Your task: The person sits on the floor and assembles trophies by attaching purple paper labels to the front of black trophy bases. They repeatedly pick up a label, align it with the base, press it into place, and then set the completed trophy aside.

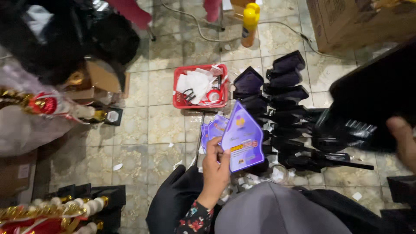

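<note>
1. The left hand [216, 167] holds a purple plaque insert [242, 138], a shield-shaped sheet with a pointed top. The fingers curl around its left edge and pinch it, with the thumb at the front.
2. The purple insert stands nearly upright in the middle of the view, above the person's lap and a grey rounded piece of cloth [277, 212].
3. More purple inserts [212, 130] lie on the tiled floor [151, 125] just behind the held one, partly hidden by it.
4. The right hand [403, 141] sits at the right edge, blurred. It presses against a large black piece [372, 99] held up close to the camera. Only the thumb side shows, so I cannot tell how the other fingers lie.
5. Rows of black plaque stands [286, 86] lie on the floor between the two hands, overlapping one another.
6. A red plastic basket [178, 82] sits on the floor beyond the purple inserts, holding white paper and scissors.
7. A yellow and orange bottle [249, 24] stands further off near a grey cable.
8. A cardboard box [346, 21] rests at the upper right.
9. Gold and red ornaments [43, 104] lie at the left.
</note>
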